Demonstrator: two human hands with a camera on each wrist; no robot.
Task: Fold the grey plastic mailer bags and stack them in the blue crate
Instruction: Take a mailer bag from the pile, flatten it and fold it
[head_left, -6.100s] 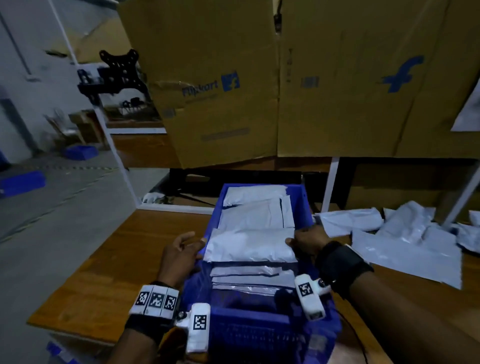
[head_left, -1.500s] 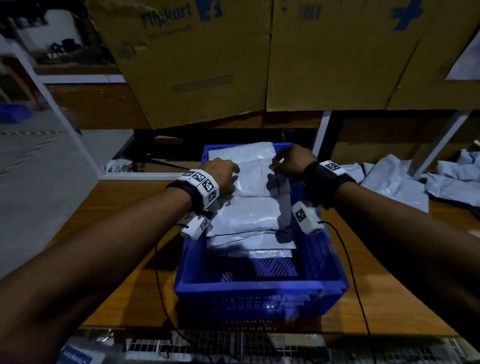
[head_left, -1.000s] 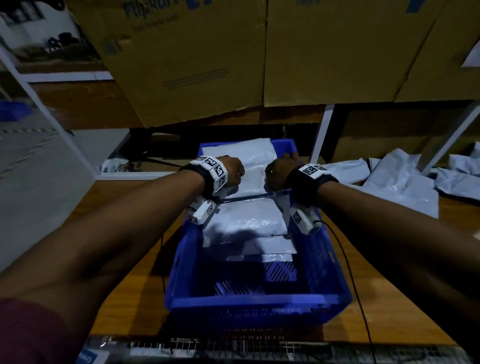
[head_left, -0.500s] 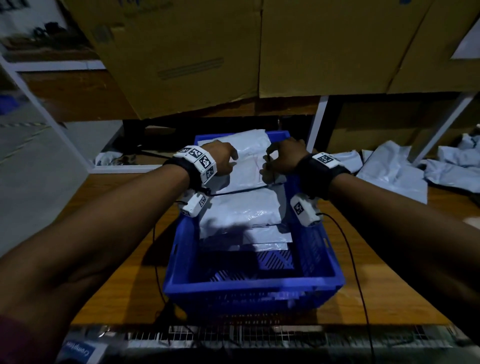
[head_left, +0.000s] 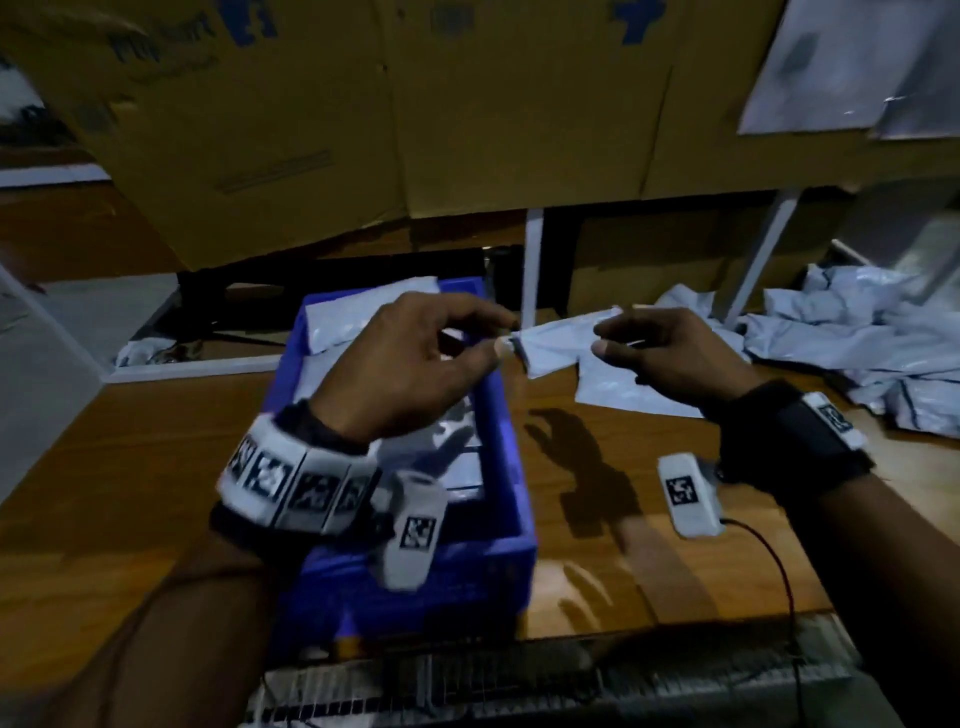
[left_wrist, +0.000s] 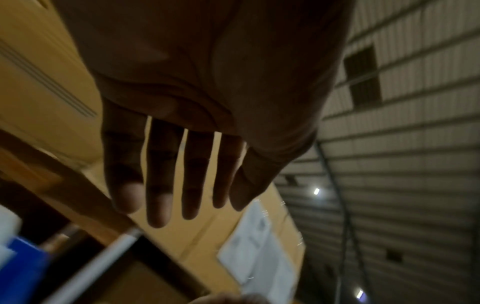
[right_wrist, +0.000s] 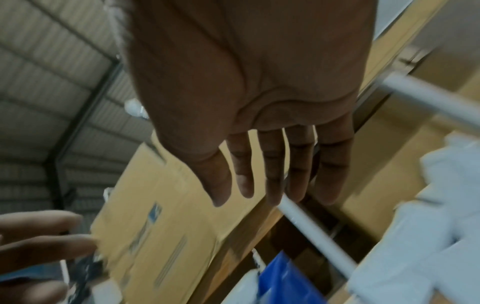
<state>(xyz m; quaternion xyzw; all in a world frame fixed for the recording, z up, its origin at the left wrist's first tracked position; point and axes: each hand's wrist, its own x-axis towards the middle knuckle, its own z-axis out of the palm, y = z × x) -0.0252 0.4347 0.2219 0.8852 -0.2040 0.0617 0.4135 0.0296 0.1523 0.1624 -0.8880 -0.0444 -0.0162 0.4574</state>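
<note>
Grey folded mailer bags (head_left: 363, 317) are already stacked in the blue crate (head_left: 506, 467), filling its far part, while the near part appears unfilled. More remains: a loose heap of unfolded bags (head_left: 852, 338) lies on the wooden table (head_left: 130, 457) to the right, well apart from the crate. Both hands are held above the table between crate and heap. In both wrist views the fingers are seen extended and nothing is held, so the grip of the left hand (head_left: 410, 364) and of the right hand (head_left: 670, 353) is judged open. The next bag (head_left: 561, 343), just beyond the fingertips, is not yet taken.
</note>
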